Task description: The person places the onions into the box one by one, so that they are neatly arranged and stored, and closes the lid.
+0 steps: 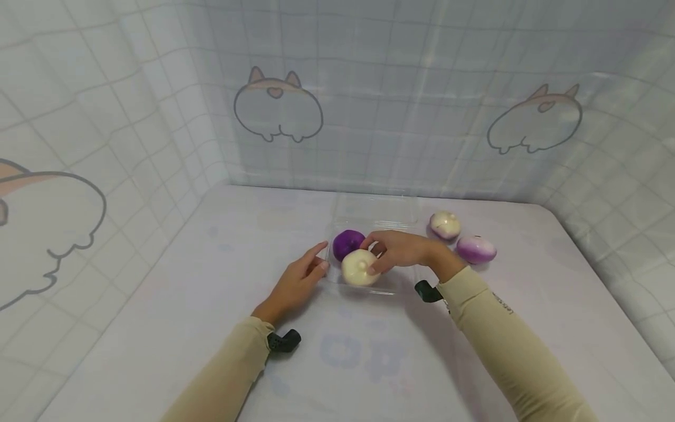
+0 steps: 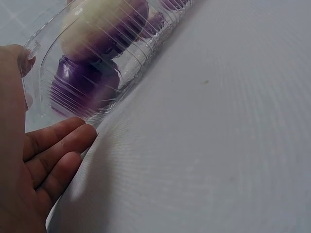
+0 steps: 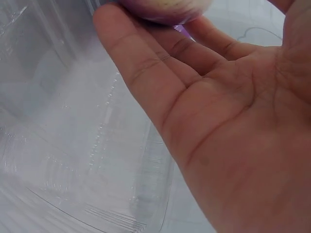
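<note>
A clear plastic container (image 1: 387,291) lies in the middle with its clear lid (image 1: 376,209) open behind. My right hand (image 1: 403,248) holds a purple-and-cream turnip (image 1: 355,271) in the container, its cream end with a small nub facing up. The fingers reach around its right and far sides. Beside it, on the container's far left, sits a second, deep purple turnip (image 1: 346,244). My left hand (image 1: 295,282) is at the container's left wall, fingers fairly straight and one digit at the rim. In the right wrist view, the held turnip (image 3: 167,10) shows only at the top edge.
Two more purple-and-cream turnips lie right of the container: a rounder one (image 1: 445,225) and one on its side (image 1: 477,249). The pale cloth-covered table (image 1: 221,258) meets tile-patterned curtains (image 1: 369,135) behind and at both sides. Each wrist bears a small black camera.
</note>
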Available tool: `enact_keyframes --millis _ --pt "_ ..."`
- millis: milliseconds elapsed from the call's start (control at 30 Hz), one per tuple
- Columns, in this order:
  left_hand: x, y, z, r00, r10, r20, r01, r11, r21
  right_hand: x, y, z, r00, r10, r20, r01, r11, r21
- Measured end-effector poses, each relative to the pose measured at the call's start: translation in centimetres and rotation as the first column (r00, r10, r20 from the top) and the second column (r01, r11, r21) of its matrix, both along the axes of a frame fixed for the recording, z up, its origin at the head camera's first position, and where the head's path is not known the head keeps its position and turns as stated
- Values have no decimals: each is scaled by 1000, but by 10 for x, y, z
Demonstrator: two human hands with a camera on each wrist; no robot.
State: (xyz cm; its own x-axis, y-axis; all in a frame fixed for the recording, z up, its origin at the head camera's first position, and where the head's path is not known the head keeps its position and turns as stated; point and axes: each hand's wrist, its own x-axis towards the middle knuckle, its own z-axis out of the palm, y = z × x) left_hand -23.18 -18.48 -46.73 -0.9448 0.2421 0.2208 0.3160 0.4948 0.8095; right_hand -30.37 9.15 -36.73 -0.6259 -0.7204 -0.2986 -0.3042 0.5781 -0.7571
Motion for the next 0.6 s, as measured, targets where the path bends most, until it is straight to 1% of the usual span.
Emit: enact_keyframes --millis 133,300,600 --pt "0 -1 0 1000 -5 3 5 1000 0 3 -3 2 1000 -3 0 3 1000 -4" --pt "0 0 0 1000 -11 3 11 1000 2 9 -6 4 1000 -5 -23 5 1000 -5" --pt "1 0 2 1000 -6 4 6 1000 11 5 -9 0 998 21 -63 -22 1000 -11"
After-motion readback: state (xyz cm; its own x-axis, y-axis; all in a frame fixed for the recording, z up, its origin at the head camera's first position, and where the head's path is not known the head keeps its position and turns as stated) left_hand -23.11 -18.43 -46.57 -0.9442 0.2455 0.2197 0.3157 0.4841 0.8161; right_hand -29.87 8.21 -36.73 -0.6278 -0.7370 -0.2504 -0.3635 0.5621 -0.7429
